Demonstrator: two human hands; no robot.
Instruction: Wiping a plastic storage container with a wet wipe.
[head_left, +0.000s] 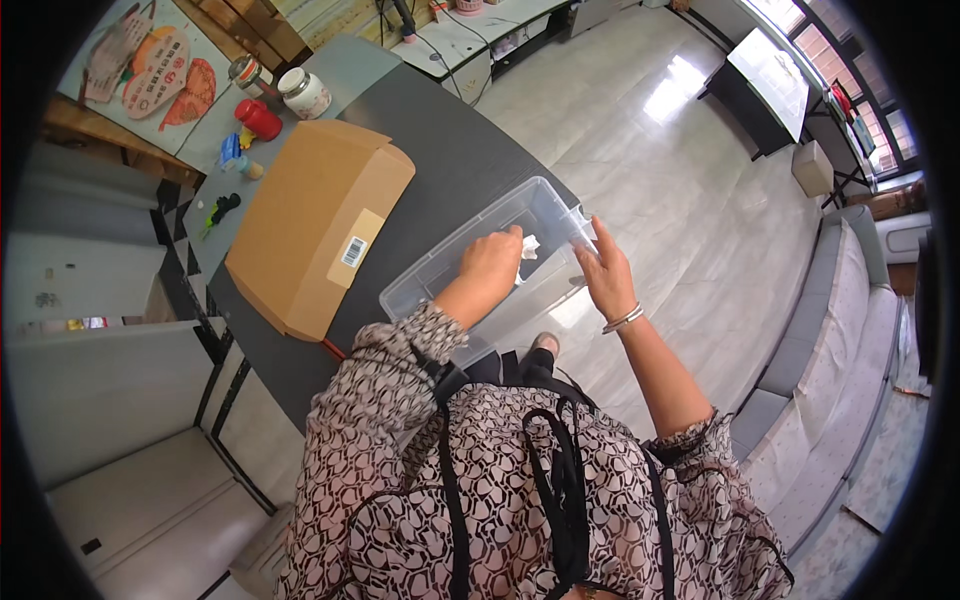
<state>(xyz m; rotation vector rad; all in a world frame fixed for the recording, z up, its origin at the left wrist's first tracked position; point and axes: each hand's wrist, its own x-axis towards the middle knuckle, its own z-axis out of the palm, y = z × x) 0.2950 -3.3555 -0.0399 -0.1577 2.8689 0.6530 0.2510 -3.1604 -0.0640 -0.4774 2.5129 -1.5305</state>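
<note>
A clear plastic bin (420, 281) lies at a slant before me, partly over the dark table top's edge. My left hand (489, 262) is inside it, curled around a crumpled white tissue (529, 247) that sticks out past the fingers. With my right hand (609, 274), which wears a bracelet at the wrist, I grip the bin's far right end, near a clear latch at its rim. The bin's near side is partly hidden by my left forearm and sleeve.
Left of the bin, a brown cardboard box (300, 202) lies on the dark table top (442, 135). Beyond it stand a red container (259, 120), a white lidded jar (304, 94) and a glass jar (250, 75). A grey sofa (802, 360) is at the right.
</note>
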